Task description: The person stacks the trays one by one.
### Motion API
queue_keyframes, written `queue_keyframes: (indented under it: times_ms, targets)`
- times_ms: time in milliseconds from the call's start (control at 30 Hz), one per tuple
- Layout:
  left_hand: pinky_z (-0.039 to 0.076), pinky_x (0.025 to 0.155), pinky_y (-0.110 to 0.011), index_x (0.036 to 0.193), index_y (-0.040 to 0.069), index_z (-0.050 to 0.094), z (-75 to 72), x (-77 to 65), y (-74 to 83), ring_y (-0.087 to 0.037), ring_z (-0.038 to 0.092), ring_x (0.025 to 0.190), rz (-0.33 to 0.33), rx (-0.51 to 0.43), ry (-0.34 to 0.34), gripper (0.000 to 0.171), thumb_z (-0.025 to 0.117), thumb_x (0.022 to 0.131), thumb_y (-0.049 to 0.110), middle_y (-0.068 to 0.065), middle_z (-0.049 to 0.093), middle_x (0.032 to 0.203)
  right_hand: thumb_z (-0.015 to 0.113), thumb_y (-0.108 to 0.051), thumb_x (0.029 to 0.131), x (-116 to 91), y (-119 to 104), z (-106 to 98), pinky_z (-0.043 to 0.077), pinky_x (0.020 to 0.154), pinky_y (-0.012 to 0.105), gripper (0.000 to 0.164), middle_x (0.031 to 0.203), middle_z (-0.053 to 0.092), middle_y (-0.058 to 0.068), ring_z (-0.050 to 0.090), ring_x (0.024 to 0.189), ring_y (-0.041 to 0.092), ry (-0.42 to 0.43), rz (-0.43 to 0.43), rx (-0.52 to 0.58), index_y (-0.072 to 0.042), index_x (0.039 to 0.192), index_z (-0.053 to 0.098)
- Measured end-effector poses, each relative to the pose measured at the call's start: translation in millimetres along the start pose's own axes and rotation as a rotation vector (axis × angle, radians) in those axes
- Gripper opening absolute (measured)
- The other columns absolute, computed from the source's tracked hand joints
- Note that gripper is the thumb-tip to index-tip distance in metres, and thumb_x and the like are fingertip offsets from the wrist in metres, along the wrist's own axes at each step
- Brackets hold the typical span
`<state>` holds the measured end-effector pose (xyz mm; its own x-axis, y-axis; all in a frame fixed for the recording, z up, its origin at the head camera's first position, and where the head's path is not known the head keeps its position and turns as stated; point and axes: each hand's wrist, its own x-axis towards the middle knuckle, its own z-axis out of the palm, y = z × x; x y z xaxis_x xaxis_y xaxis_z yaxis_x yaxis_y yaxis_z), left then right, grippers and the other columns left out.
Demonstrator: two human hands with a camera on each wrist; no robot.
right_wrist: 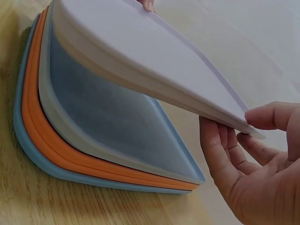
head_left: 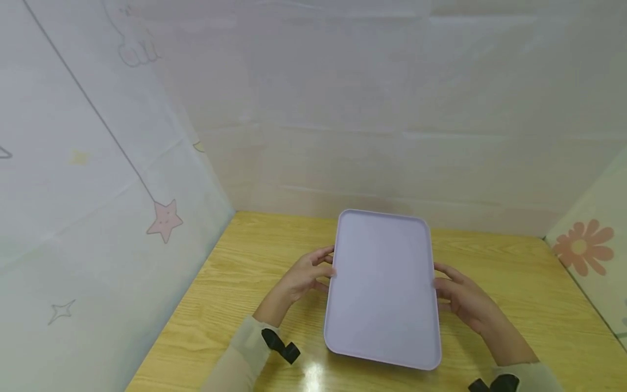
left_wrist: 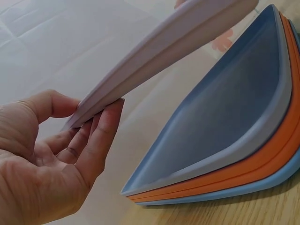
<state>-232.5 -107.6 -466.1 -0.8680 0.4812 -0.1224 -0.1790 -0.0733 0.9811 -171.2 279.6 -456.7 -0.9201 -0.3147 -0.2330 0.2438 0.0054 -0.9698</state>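
Note:
A pale lilac rectangular tray [head_left: 384,288] with rounded corners and a low rim is held between both hands. My left hand [head_left: 306,275] pinches its left edge, thumb [left_wrist: 63,104] on the rim and fingers underneath. On the opposite edge, my right hand [head_left: 465,302] grips in the same way, with its thumb [right_wrist: 269,116] over the rim. In both wrist views the lilac tray is raised and apart from a stack below: a grey-blue tray [left_wrist: 220,103] on top, an orange tray [left_wrist: 262,161] beneath it, and a light blue tray [left_wrist: 225,193] lowest. The head view hides this stack.
The stack rests on a light wood table [head_left: 210,305]. A pale wall covering [head_left: 367,109] rises behind the table's far edge. Printed sheets stand at the left, with a pink star [head_left: 165,220], and at the right, with an orange flower [head_left: 583,247].

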Motion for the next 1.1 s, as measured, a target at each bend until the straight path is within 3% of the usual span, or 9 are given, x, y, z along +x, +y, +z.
queue_keyframes:
  times_ms: [467, 1100]
  targets:
    - [0.063, 0.07, -0.042, 0.154, 0.006, 0.04, 1.1, 0.8, 7.1, -0.023, 0.065, 0.096, -0.003, 0.085, -0.006, 0.07, 0.066, 0.089, 0.003, -0.018, 0.05, 0.129, 0.055, -0.011, 0.101, 3.7, 0.4, 3.1, 0.059, 0.087, 0.044, 0.072, 0.115, 0.064, 0.004, 0.068, 0.102, 0.023, 0.022, 0.021, -0.011, 0.001, 0.158, 0.013]
    - [0.063, 0.071, -0.042, 0.153, 0.007, 0.042, -5.5, 12.0, -5.6, -0.027, 0.062, 0.101, -0.049, 0.119, 0.005, 0.07, 0.068, 0.089, 0.003, -0.018, 0.05, 0.13, 0.058, -0.012, 0.1, 12.6, 7.5, 1.0, 0.059, 0.086, 0.046, 0.073, 0.117, 0.066, 0.008, 0.068, 0.102, 0.027, 0.071, 0.058, -0.04, -0.002, 0.159, 0.016]
